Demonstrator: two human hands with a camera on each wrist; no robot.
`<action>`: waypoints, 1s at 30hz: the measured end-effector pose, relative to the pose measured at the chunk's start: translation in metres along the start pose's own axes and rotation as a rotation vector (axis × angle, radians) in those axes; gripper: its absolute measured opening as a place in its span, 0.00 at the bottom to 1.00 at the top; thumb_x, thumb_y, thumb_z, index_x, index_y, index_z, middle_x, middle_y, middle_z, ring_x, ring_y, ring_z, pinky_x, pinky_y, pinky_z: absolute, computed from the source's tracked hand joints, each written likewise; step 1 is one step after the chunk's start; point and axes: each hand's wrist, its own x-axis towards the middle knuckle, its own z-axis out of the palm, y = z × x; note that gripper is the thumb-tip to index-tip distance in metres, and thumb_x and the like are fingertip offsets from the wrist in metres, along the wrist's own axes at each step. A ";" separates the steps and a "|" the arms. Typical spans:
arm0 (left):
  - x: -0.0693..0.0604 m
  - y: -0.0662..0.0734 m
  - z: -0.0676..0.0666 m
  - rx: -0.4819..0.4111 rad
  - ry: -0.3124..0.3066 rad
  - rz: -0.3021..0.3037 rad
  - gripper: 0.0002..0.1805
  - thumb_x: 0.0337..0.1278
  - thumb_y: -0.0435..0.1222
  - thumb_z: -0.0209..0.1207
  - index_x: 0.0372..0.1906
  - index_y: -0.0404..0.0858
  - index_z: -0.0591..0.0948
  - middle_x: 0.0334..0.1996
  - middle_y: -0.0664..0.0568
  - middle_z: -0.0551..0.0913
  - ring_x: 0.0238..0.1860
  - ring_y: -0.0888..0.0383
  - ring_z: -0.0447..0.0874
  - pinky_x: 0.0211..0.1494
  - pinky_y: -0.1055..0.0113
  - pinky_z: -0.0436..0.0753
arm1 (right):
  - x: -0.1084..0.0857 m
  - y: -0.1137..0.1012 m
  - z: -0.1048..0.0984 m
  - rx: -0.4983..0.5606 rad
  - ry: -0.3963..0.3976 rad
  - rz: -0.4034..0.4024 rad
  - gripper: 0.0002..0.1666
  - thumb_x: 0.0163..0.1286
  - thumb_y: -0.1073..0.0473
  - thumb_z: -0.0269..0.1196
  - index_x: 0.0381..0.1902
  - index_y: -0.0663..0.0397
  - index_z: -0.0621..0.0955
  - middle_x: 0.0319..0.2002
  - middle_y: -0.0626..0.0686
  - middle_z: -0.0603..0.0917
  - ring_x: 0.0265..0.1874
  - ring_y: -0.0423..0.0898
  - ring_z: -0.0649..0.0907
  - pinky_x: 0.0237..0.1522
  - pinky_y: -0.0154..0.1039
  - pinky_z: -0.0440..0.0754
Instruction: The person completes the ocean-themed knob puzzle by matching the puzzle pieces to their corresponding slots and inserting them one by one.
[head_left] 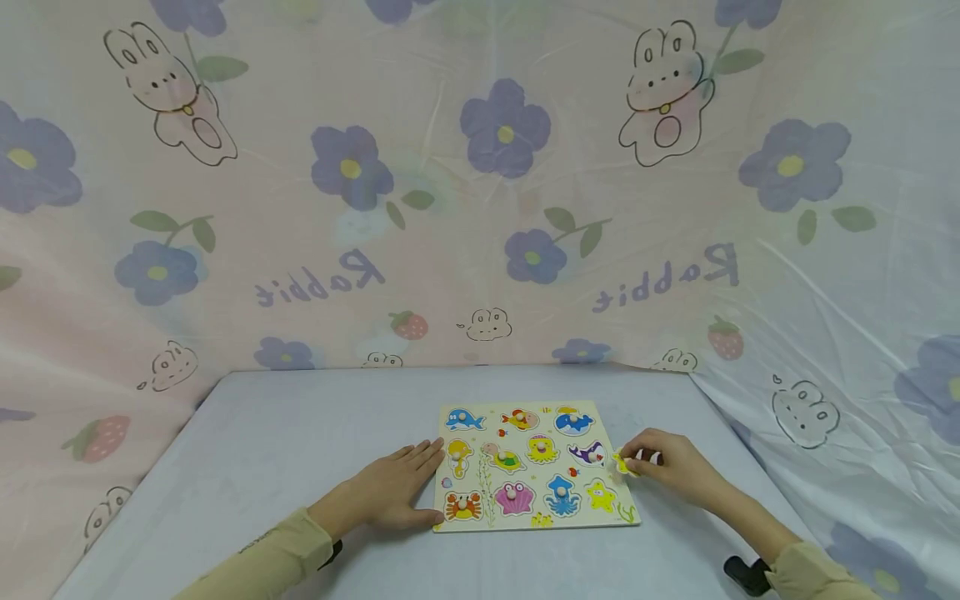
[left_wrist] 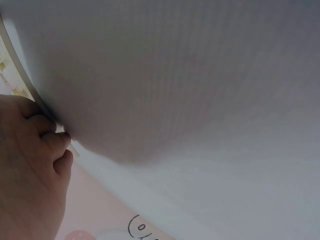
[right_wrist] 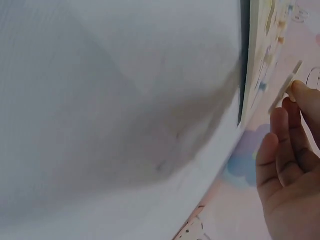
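Observation:
A wooden peg puzzle board (head_left: 480, 526) with colourful sea animals lies flat on the table. My left hand (head_left: 393, 490) rests at its left edge, fingers extended near the upper part and the thumb touching the lower left corner. In the left wrist view, the left hand (left_wrist: 30, 165) is against the board's edge. Just off the board's right side, my right hand (head_left: 671, 467) pinches a small yellow puzzle piece (head_left: 622, 464) above the table. The right wrist view shows this thin piece (right_wrist: 281, 95) edge-on, held by its knob. A yellow starfish shape (head_left: 602, 496) without a visible knob is at the board's lower right.
A white cloth covers the table (head_left: 315, 425). Behind it hangs a curtain (head_left: 450, 208) printed with rabbits and purple flowers, continuing along both sides. Other animal pieces on the board, such as the crab (head_left: 463, 506) and the pink shell (head_left: 513, 498), have round knobs.

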 end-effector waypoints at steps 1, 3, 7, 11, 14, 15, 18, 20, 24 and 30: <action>0.000 0.000 0.000 -0.002 0.000 0.000 0.55 0.67 0.72 0.44 0.81 0.33 0.59 0.83 0.43 0.55 0.82 0.46 0.56 0.82 0.53 0.61 | 0.000 -0.003 0.002 0.008 -0.009 -0.010 0.07 0.67 0.62 0.72 0.41 0.44 0.89 0.37 0.38 0.84 0.33 0.33 0.78 0.31 0.31 0.78; 0.000 0.000 0.000 -0.003 -0.001 0.000 0.55 0.67 0.72 0.45 0.81 0.33 0.60 0.83 0.43 0.55 0.82 0.46 0.56 0.82 0.53 0.61 | -0.001 -0.007 0.006 0.028 -0.026 -0.038 0.06 0.68 0.62 0.72 0.41 0.44 0.88 0.37 0.39 0.84 0.33 0.33 0.79 0.31 0.31 0.77; -0.001 0.000 0.001 -0.001 0.001 0.001 0.55 0.67 0.72 0.45 0.81 0.33 0.60 0.83 0.43 0.55 0.81 0.46 0.56 0.81 0.53 0.61 | -0.003 -0.014 0.012 0.070 -0.055 -0.106 0.05 0.69 0.62 0.72 0.40 0.45 0.88 0.36 0.41 0.85 0.33 0.33 0.79 0.31 0.31 0.78; 0.000 0.000 0.002 0.004 0.002 0.001 0.55 0.67 0.72 0.45 0.81 0.34 0.60 0.83 0.43 0.55 0.81 0.46 0.56 0.81 0.53 0.61 | -0.005 -0.016 0.018 0.100 -0.099 -0.128 0.05 0.69 0.60 0.71 0.40 0.43 0.88 0.36 0.42 0.85 0.33 0.33 0.79 0.31 0.31 0.79; 0.000 0.000 0.003 0.002 0.000 -0.002 0.55 0.66 0.72 0.45 0.81 0.34 0.60 0.83 0.43 0.55 0.81 0.46 0.56 0.81 0.53 0.61 | -0.005 -0.016 0.022 0.111 -0.136 -0.121 0.04 0.70 0.58 0.71 0.40 0.42 0.88 0.37 0.44 0.86 0.33 0.33 0.79 0.32 0.31 0.80; 0.000 0.000 0.003 0.000 -0.001 -0.002 0.55 0.66 0.72 0.45 0.81 0.34 0.60 0.83 0.43 0.55 0.81 0.46 0.56 0.81 0.53 0.61 | -0.004 -0.016 0.023 0.114 -0.148 -0.115 0.04 0.70 0.58 0.71 0.40 0.41 0.88 0.37 0.45 0.86 0.33 0.33 0.79 0.32 0.31 0.80; 0.000 0.000 0.003 -0.001 -0.003 -0.005 0.55 0.66 0.73 0.44 0.82 0.34 0.59 0.83 0.44 0.55 0.82 0.47 0.55 0.82 0.53 0.61 | -0.003 -0.018 0.025 0.118 -0.176 -0.098 0.03 0.70 0.57 0.71 0.40 0.42 0.88 0.37 0.43 0.85 0.33 0.33 0.79 0.32 0.31 0.80; 0.000 0.000 0.003 0.002 -0.003 -0.006 0.55 0.67 0.73 0.44 0.82 0.35 0.59 0.83 0.44 0.54 0.82 0.47 0.55 0.82 0.54 0.60 | -0.003 -0.019 0.026 0.119 -0.187 -0.096 0.03 0.70 0.58 0.71 0.40 0.42 0.89 0.37 0.41 0.85 0.33 0.33 0.79 0.32 0.31 0.80; 0.000 0.000 0.003 0.007 -0.002 -0.007 0.55 0.66 0.73 0.44 0.82 0.35 0.59 0.83 0.44 0.54 0.82 0.47 0.55 0.82 0.54 0.60 | -0.003 -0.022 0.027 0.123 -0.200 -0.109 0.05 0.69 0.61 0.72 0.40 0.43 0.89 0.36 0.39 0.84 0.32 0.33 0.78 0.32 0.31 0.80; 0.000 0.000 0.002 -0.003 0.000 -0.005 0.55 0.66 0.73 0.45 0.82 0.34 0.59 0.83 0.44 0.54 0.82 0.47 0.55 0.82 0.53 0.61 | -0.002 -0.026 0.027 0.112 -0.192 -0.141 0.05 0.68 0.61 0.72 0.39 0.45 0.89 0.35 0.38 0.83 0.31 0.32 0.77 0.31 0.30 0.79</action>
